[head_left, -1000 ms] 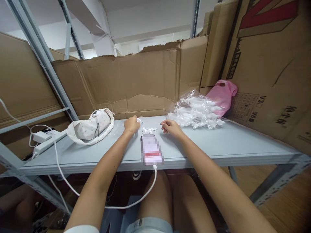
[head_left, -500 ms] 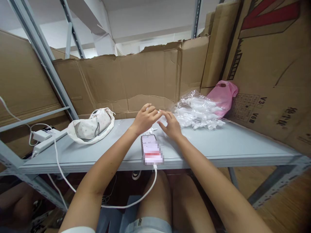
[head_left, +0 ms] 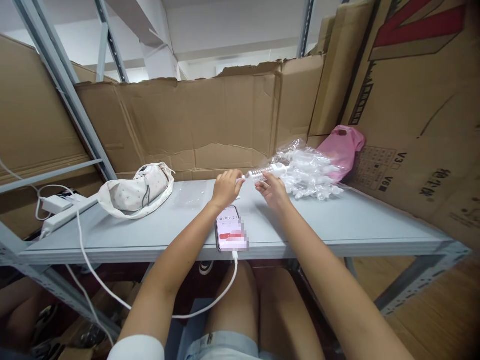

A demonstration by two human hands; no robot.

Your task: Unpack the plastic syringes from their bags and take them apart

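My left hand [head_left: 226, 188] is closed, its fingertips pinching the thin left end of a white plastic stick with a ribbed barrel [head_left: 258, 174]. On the barrel's other side, my right hand [head_left: 275, 189] grips the stick with thumb and fingers. The stick lies nearly level above the table, and I cannot make out its exact kind. Just right of it is a clear bag of white plastic pieces [head_left: 309, 172]. Below my hands, a phone [head_left: 228, 227] showing a running timer lies at the table's front edge, partly blurred out, with a white cable [head_left: 235, 270] plugged in.
A pale cloth pouch with a strap [head_left: 137, 190] and a flat clear plastic sheet [head_left: 191, 195] lie left on the grey table [head_left: 360, 225]. A power strip [head_left: 67, 215] is at the left edge. A pink bag [head_left: 343, 150] leans by the large cardboard box [head_left: 423, 125].
My hands have moved slightly apart, and the ribbed white stick now shows stretched between them. My left hand has dropped a little, and its fingers have closed in. The view has shifted slightly.
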